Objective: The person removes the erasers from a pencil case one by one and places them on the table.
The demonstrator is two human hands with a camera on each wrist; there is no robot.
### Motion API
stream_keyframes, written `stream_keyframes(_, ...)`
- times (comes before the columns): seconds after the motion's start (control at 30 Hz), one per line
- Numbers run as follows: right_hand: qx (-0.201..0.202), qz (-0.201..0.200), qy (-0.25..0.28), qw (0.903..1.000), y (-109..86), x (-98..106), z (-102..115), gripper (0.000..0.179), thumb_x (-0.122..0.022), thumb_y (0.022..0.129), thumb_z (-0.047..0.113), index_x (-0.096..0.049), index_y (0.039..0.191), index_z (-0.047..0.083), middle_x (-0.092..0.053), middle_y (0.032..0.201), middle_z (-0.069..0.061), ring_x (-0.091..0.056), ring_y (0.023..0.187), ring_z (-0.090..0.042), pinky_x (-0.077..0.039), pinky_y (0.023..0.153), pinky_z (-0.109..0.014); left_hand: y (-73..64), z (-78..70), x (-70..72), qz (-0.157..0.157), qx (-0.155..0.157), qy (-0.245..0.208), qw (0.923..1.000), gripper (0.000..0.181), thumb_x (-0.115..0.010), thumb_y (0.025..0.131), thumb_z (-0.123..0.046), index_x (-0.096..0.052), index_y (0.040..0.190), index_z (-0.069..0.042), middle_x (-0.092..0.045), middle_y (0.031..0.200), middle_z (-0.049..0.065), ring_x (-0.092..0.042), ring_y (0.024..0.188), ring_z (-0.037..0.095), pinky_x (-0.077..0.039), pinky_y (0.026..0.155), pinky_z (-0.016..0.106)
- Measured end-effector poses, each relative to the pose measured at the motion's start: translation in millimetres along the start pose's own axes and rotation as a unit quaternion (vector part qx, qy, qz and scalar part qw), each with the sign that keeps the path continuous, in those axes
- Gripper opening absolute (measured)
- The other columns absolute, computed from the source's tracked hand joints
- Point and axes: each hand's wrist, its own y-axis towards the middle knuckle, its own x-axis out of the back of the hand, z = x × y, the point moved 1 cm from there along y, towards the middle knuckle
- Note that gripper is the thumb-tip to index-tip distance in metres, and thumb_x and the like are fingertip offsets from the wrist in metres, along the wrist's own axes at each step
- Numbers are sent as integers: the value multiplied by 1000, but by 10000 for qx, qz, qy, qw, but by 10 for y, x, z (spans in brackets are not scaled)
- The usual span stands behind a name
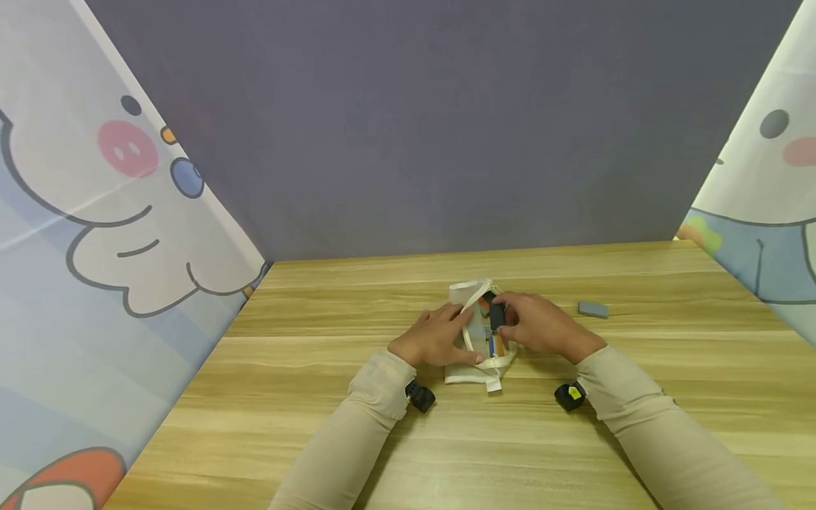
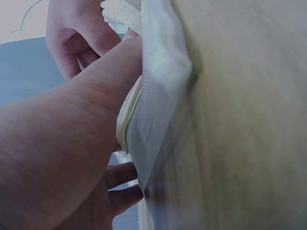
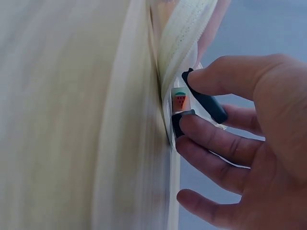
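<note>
A white mesh zip pouch (image 1: 462, 292) lies on the table with its zipped mouth spread. Several small things show inside it, among them an orange piece (image 1: 499, 346) and a blue piece (image 1: 491, 346). My left hand (image 1: 438, 336) rests on the pouch with fingers spread, its thumb along the zip edge. At the mouth, my right hand (image 1: 540, 323) pinches a small black block-like thing (image 1: 497, 317) between thumb and fingers. Close to those fingers, the right wrist view shows a piece with a watermelon print (image 3: 180, 99).
A small grey block (image 1: 593, 309) lies on the wooden table (image 1: 306, 397), right of the pouch. Behind the table stands a plain grey panel (image 1: 408, 127). Cartoon-printed sheets flank both sides.
</note>
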Motion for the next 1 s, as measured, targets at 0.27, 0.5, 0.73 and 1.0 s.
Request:
stream_keyframes(0.27, 148, -185, 11, 9997, -24, 17, -42, 54, -71, 95, 23, -52, 139, -2, -67, 92, 1, -62, 76, -10, -52, 70, -38, -12, 8, -13, -58, -59, -15, 10000, 95, -57, 92, -67, -15, 163, -21, -22, 162, 9, -26, 148, 27, -22, 116, 58)
stream_keyframes(0.5, 262, -292, 111, 9992, -38, 18, -33, 51, -72, 94, 24, -56, 135, -1, -66, 90, 1, -62, 76, -11, -52, 69, -38, -23, 16, -3, -23, -90, 33, 10000, 95, -56, 92, -68, -14, 163, -21, -22, 162, 8, -27, 148, 26, -23, 116, 55)
stream_keyframes(0.73, 275, -323, 416, 9982, -17, 33, 2, 54, -72, 95, 25, -54, 138, -2, -67, 96, 0, -64, 83, -14, -52, 72, -37, -47, 16, 9, -64, -52, 32, 10000, 95, -57, 92, -67, -14, 163, -21, -24, 161, 8, -29, 146, 27, -23, 116, 57)
stream_keyframes(1.0, 242, -362, 640, 9970, -28, 81, 54, 57, -72, 95, 21, -51, 141, -5, -67, 96, -1, -59, 75, -16, -46, 66, -34, -52, 1, -6, -102, -65, -9, 9999, 95, -56, 91, -69, -15, 163, -21, -25, 160, 7, -28, 147, 26, -22, 116, 57)
